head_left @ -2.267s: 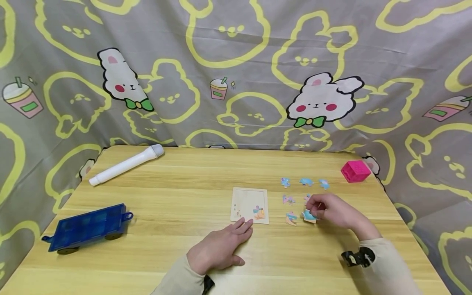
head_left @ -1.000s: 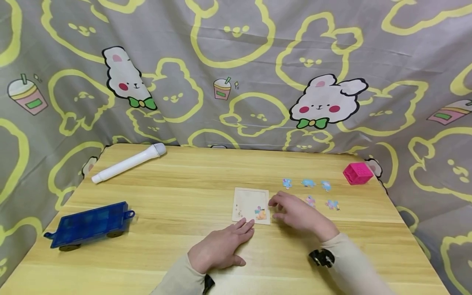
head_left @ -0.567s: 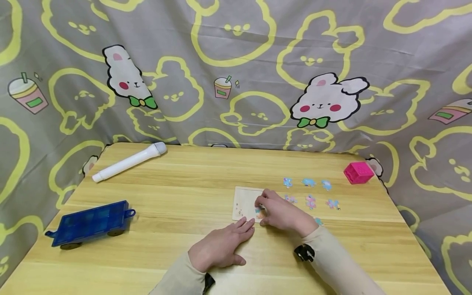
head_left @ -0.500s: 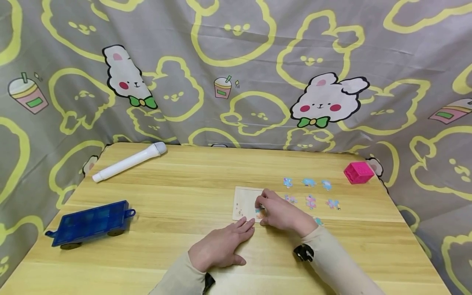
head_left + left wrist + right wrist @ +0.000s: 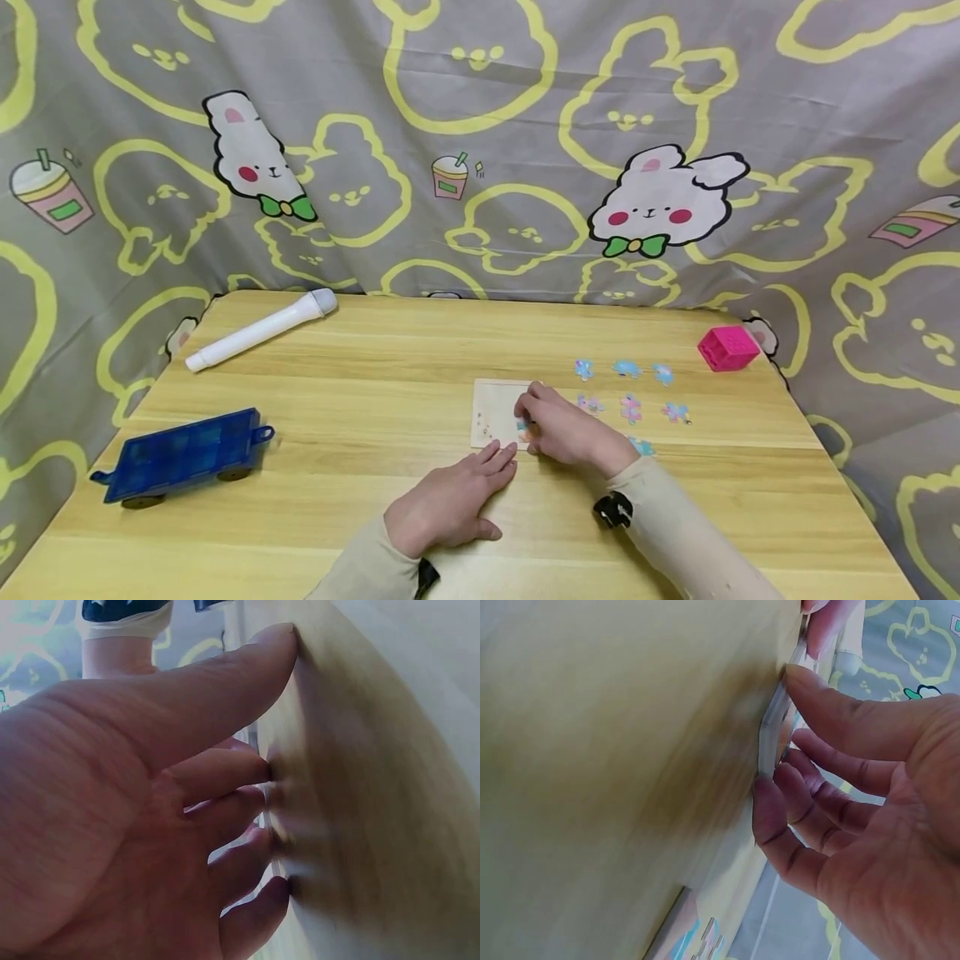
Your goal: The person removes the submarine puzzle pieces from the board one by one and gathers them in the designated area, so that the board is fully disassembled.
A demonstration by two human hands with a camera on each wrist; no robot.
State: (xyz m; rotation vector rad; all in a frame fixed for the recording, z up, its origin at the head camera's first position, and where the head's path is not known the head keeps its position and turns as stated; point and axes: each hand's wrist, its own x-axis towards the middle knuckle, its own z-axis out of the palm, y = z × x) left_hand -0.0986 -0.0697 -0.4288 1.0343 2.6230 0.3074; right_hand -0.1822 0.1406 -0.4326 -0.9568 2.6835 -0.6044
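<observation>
A shallow wooden puzzle tray [image 5: 498, 404] lies mid-table, with small printed marks at its lower left. My right hand [image 5: 562, 427] bends over the tray's right side. In the right wrist view its curled fingers [image 5: 776, 817] and thumb meet around the tray's corner, pinching an orange-toned puzzle piece [image 5: 785, 739] mostly hidden there. My left hand [image 5: 453, 500] lies with fingers extended, fingertips at the tray's lower edge. Loose jigsaw pieces lie to the right, including a pink one [image 5: 631, 408], a blue one [image 5: 626, 368] and one partly behind my wrist [image 5: 642, 447].
A pink block [image 5: 727, 348] stands at the table's right rear. A white toy microphone [image 5: 262, 331] lies at the left rear. Nearer on the left sits a blue wheeled toy trailer [image 5: 183, 456]. A patterned curtain [image 5: 517, 208] hangs directly behind the table.
My right hand has moved left from the loose pieces to the tray, where it has stayed almost still for the last half second. The left hand keeps its place.
</observation>
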